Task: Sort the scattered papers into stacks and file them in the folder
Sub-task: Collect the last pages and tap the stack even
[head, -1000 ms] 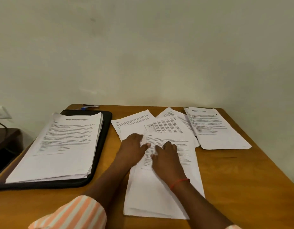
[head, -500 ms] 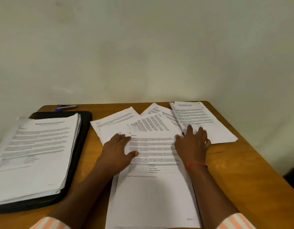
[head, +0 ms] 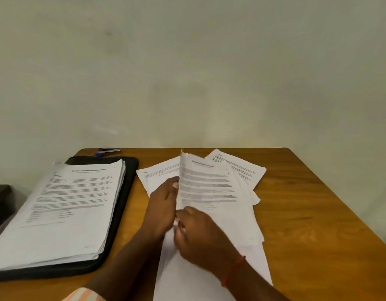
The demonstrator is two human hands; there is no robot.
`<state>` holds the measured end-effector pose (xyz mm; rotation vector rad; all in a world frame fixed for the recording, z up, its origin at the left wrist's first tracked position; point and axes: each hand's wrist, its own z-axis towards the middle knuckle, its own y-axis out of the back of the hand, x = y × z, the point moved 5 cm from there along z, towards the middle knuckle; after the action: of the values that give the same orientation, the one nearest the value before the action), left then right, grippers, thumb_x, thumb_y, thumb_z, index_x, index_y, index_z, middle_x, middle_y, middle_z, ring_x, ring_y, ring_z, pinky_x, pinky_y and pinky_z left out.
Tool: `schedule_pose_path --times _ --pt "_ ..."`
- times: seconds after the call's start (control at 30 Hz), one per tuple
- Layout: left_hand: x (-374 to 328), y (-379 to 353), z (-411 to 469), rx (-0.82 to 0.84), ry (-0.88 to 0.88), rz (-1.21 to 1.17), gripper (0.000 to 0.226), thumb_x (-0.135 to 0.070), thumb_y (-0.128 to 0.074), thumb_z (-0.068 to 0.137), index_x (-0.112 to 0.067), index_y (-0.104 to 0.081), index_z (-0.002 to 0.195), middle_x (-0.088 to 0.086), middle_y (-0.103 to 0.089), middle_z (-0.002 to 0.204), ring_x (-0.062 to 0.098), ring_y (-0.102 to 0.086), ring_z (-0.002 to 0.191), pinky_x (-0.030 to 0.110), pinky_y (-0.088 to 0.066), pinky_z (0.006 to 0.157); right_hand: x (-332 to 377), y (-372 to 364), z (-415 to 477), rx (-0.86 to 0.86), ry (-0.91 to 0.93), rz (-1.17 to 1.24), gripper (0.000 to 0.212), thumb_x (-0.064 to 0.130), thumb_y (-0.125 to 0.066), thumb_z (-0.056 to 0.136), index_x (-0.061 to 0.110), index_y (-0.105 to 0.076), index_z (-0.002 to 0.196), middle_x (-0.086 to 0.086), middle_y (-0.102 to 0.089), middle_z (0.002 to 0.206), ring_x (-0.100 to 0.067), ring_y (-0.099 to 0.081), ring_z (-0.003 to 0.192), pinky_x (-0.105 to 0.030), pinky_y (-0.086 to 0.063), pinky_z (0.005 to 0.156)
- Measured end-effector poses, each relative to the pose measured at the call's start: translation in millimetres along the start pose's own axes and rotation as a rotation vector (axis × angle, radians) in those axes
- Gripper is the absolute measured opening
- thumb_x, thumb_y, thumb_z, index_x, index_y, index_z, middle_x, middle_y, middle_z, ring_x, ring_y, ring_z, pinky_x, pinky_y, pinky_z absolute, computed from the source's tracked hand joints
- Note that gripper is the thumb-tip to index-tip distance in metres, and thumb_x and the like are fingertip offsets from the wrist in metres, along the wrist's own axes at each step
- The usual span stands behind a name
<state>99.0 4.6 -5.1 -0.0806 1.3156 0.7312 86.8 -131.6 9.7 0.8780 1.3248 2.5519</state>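
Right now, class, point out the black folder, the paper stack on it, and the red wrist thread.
black folder point(head: 127, 192), head view, its bare border.
paper stack point(head: 66, 209), head view, top sheet's middle.
red wrist thread point(head: 233, 270), head view, mid-strand.

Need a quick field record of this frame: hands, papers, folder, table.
left hand: grips left edge of raised sheets
right hand: pinches their lower edge
loose papers: fanned on table, partly under raised sheets
folder: black, flat, at left
stack: lies on folder
pen-like item: far edge, behind folder
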Motion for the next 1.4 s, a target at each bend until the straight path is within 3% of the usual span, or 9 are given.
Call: schedule_pose_path --times 0.1,0.3,0.4,0.5,0.67,0.8,0.97,1.13,1.4 --pt "4.9 12.3 6.3 0.015 0.304 -0.361 0.06 -0.071 -0.062 0.086 -0.026 -0.064 0.127 -0.004 -0.073 0.118 0.019 -0.073 0.104 0.048 -0.061 0.089 4.0 -2.0 1.3 0.005 0.011 0.137 0.034 0.026 -0.055 0.096 0.017 -0.063 0.128 0.004 -0.069 0.111 -0.004 -0.06 0.102 -0.014 -0.044 0.098" --pt "14.9 18.9 3.7 0.069 0.35 -0.047 0.039 -0.014 -0.074 0.093 -0.023 -0.055 0.126 -0.003 -0.072 0.103 0.012 -0.074 0.076 0.021 -0.057 0.055 -0.5 10.3 2.3 0.068 -0.04 0.455 0.018 0.028 -0.057 0.099 0.017 -0.072 0.099 0.007 -0.071 0.082 -0.007 -0.067 0.071 -0.03 -0.057 0.072" --pt "26.8 20.1 4.7 0.058 0.407 -0.101 0.026 -0.009 -0.066 0.097 -0.021 -0.062 0.119 -0.002 -0.072 0.113 0.014 -0.073 0.09 0.029 -0.062 0.067 -45.8 29.3 8.6 -0.267 -0.247 0.112 0.01 0.03 -0.06 0.096 0.024 -0.068 0.098 0.008 -0.069 0.095 -0.01 -0.064 0.089 -0.035 -0.056 0.079" --pt "31.5 31.2 9.5 0.027 0.467 -0.157 0.016 -0.008 -0.058 0.101 -0.022 -0.066 0.106 0.002 -0.073 0.11 0.02 -0.073 0.09 0.034 -0.06 0.071 -86.7 38.3 3.7 -0.239 -0.554 -0.156 0.038 0.039 -0.063 0.094 0.017 -0.06 0.125 -0.006 -0.061 0.123 -0.024 -0.055 0.116 -0.037 -0.047 0.097" --pt "27.8 42.2 13.5 0.016 0.652 -0.472 0.032 0.006 -0.044 0.099 -0.003 -0.059 0.125 0.012 -0.069 0.098 0.031 -0.066 0.084 0.036 -0.058 0.062 -103.1 28.7 0.2 -0.161 -0.768 0.253 0.046 0.038 -0.067 0.095 0.015 -0.051 0.131 -0.004 -0.065 0.13 -0.021 -0.063 0.112 -0.029 -0.051 0.088" --pt "23.3 49.4 15.8 0.137 0.646 -0.43 0.026 -0.004 -0.051 0.101 -0.003 -0.06 0.126 0.013 -0.073 0.1 0.029 -0.071 0.08 0.033 -0.057 0.059 -109.2 28.7 6.1 -0.12 -0.755 0.381 0.018 0.023 -0.072 0.093 0.014 -0.062 0.106 0.005 -0.068 0.108 -0.01 -0.062 0.092 -0.012 -0.041 0.066" --pt "20.4 42.8 15.5 0.084 0.482 -0.134 0.01 -0.008 -0.058 0.101 -0.008 -0.061 0.111 0.007 -0.065 0.101 0.014 -0.063 0.073 0.011 -0.047 0.044 -132.3 59.8 3.9 -0.297 -0.759 0.023 0.029 0.039 -0.055 0.101 0.013 -0.069 0.105 -0.004 -0.072 0.108 -0.023 -0.066 0.095 -0.03 -0.05 0.074" --pt "29.1 42.8 15.2 0.06 0.451 -0.109 0.015 -0.013 -0.061 0.101 -0.009 -0.065 0.115 0.003 -0.071 0.102 0.014 -0.068 0.079 0.016 -0.051 0.053 -161.8 62.8 -1.4 -0.078 -0.836 -0.157 0.046 0.045 -0.046 0.103 0.019 -0.051 0.141 -0.006 -0.06 0.138 -0.029 -0.053 0.127 -0.048 -0.037 0.11" --pt "23.8 43.8 11.8 -0.017 0.262 0.021 0.011 -0.028 -0.059 0.102 -0.026 -0.068 0.109 -0.006 -0.076 0.102 0.016 -0.074 0.089 0.04 -0.061 0.08 -146.0 46.9 9.4 -0.093 -0.624 0.101 0.016 0.025 -0.048 0.104 0.027 -0.064 0.106 0.007 -0.07 0.108 -0.013 -0.063 0.099 -0.048 -0.046 0.1"
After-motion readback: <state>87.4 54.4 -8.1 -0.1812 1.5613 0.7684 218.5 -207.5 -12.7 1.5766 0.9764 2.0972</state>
